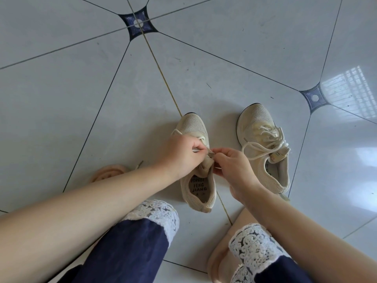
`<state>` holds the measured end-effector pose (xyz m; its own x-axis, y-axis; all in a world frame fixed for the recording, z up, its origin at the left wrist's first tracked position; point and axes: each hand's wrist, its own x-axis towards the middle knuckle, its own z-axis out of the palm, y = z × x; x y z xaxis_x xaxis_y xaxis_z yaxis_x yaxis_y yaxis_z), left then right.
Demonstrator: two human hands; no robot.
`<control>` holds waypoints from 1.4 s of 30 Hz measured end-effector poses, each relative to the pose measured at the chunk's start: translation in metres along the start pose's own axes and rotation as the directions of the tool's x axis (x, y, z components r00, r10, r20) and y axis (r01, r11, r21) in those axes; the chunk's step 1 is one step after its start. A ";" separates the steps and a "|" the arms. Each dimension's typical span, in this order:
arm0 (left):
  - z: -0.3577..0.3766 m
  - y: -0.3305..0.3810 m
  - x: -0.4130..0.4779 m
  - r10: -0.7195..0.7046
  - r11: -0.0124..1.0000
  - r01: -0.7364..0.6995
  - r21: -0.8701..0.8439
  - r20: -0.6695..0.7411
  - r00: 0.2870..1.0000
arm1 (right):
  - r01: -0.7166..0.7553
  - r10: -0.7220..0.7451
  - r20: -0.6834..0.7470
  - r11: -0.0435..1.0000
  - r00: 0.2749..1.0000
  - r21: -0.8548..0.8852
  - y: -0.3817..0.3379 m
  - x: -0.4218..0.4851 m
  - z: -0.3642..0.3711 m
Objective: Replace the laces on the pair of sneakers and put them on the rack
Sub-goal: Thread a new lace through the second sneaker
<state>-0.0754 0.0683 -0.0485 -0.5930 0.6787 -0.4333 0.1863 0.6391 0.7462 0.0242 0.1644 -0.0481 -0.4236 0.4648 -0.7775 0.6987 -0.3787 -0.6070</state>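
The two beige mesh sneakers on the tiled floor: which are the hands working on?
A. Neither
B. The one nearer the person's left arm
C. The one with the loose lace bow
B: both the left hand and right hand pinch lace at the left beige mesh sneaker.

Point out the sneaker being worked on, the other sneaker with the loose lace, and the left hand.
Sneaker being worked on [192, 124]: head view, on its mesh toe.
Other sneaker [260, 117]: head view, on its mesh toe.
Loose lace [265, 142]: head view, on the tangle over the tongue.
Left hand [181, 152]: head view, on the back of the hand.
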 end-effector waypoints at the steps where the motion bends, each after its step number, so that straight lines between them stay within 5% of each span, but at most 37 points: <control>1: 0.001 -0.001 0.000 0.001 1.000 -0.001 0.030 -0.007 1.000 | 0.014 -0.015 -0.015 0.999 1.000 -0.039 0.001 0.000 0.001; 7: 0.003 -0.001 -0.004 0.009 0.997 -0.005 0.073 -0.049 0.999 | 0.014 -0.018 -0.107 0.999 0.994 -0.035 0.002 -0.002 0.006; 25: 0.010 -0.006 -0.009 -0.014 0.997 0.024 0.071 -0.137 0.990 | -0.038 0.040 -0.007 0.982 0.999 0.184 0.005 -0.003 0.006; 32: 0.015 -0.011 -0.010 -0.010 0.998 0.016 0.058 -0.115 0.993 | -0.165 0.076 0.203 0.869 0.976 0.466 0.004 -0.001 -0.009; 42: 0.018 -0.007 -0.006 -0.054 0.994 0.039 -0.102 -0.156 0.986 | -0.125 0.071 0.183 0.945 0.981 0.301 0.000 0.009 -0.007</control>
<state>-0.0588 0.0663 -0.0598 -0.7172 0.5781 -0.3891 0.0824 0.6248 0.7764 0.0250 0.1743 -0.0538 -0.4710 0.2823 -0.8357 0.5400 -0.6569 -0.5262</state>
